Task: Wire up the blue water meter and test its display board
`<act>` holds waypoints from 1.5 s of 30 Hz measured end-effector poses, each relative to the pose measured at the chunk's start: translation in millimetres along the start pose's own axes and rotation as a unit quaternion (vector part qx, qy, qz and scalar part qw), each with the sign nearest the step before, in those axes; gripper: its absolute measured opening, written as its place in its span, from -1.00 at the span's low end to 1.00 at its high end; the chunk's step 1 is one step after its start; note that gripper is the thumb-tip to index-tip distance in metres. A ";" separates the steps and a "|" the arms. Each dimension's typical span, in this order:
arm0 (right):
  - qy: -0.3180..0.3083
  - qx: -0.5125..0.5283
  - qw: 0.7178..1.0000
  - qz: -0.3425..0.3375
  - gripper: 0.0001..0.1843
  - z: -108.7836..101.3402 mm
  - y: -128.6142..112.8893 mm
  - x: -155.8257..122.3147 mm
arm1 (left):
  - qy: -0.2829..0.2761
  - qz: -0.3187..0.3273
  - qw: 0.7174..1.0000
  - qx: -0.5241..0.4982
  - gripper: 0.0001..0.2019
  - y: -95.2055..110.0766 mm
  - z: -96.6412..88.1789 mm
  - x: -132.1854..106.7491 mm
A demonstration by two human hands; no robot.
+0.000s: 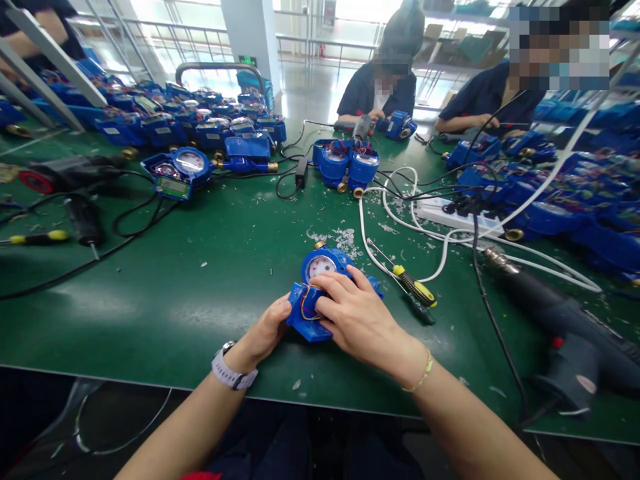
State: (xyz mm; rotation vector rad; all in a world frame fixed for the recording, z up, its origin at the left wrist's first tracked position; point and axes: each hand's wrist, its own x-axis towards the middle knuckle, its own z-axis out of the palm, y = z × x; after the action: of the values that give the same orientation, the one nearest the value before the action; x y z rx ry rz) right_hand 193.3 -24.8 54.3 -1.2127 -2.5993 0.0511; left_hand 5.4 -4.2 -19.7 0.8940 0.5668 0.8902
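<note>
A blue water meter (320, 267) with a round white dial and a brass fitting rests on the green table in front of me. Its blue housing (306, 327) is open towards me, with thin yellow and red wires looping inside. My left hand (270, 323) is closed on the left edge of this housing, thumb on top. My right hand (355, 313) reaches over it from the right, its bent fingers pressed into the wired part. What those fingertips pinch, if anything, is hidden beneath the hand.
Right of the meter lie a yellow-black screwdriver (415, 285) and a heat gun (565, 327). Behind stand a white power strip (460, 217), cables and more blue meters (345, 163). At left are a second heat gun (75, 177) and a black power tool (85, 220). Co-workers sit opposite.
</note>
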 end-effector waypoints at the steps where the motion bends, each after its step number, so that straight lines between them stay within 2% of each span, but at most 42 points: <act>1: -0.001 0.001 1.000 -0.001 -0.89 -0.7 0.2 0.1 | -0.004 0.005 1.000 0.007 -0.50 0.4 0.8 0.4; 8: 0.005 0.026 1.000 -0.016 -0.90 -6.0 3.3 2.6 | -0.008 0.015 0.999 0.034 -0.47 0.2 2.5 2.7; 14: 0.064 -0.040 0.997 -0.035 -0.92 6.2 6.3 -0.1 | 0.057 -0.008 0.998 -0.008 -0.53 -0.9 1.4 0.3; 22: 0.129 -0.079 0.988 -0.044 -0.83 15.8 8.1 -0.8 | -0.010 -0.038 0.999 -0.018 -0.45 0.9 1.5 0.9; 28: 0.141 -0.045 0.988 -0.042 -0.81 12.2 9.7 -2.1 | 0.010 0.015 1.000 0.012 -0.48 -0.9 4.6 1.2; 31: 0.155 -0.062 0.985 -0.046 -0.77 12.9 8.8 -1.5 | 0.003 0.016 1.000 0.018 -0.43 -2.7 5.5 1.1; 34: 0.162 -0.076 0.983 -0.051 -0.71 14.8 7.1 -1.4 | 0.019 0.021 0.999 0.016 -0.42 -4.4 6.5 0.6; 38: 0.104 -0.043 0.993 -0.039 -0.73 11.1 4.6 -1.9 | 0.027 0.031 0.999 0.021 -0.42 -4.4 7.2 0.1; 42: 0.011 -0.004 1.000 -0.023 -0.80 -1.3 2.9 -1.4 | -0.016 0.034 0.999 0.037 -0.39 -2.5 4.6 0.1; 45: -0.020 0.017 0.999 -0.026 -0.85 -8.3 2.9 -0.6 | -0.030 0.028 0.999 0.035 -0.42 -1.7 1.7 0.0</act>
State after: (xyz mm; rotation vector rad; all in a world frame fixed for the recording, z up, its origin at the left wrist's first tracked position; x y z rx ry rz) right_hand 197.9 -24.1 61.7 -1.1451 -2.6519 0.1092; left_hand 7.4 -5.5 -20.2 1.0011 0.5256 0.8950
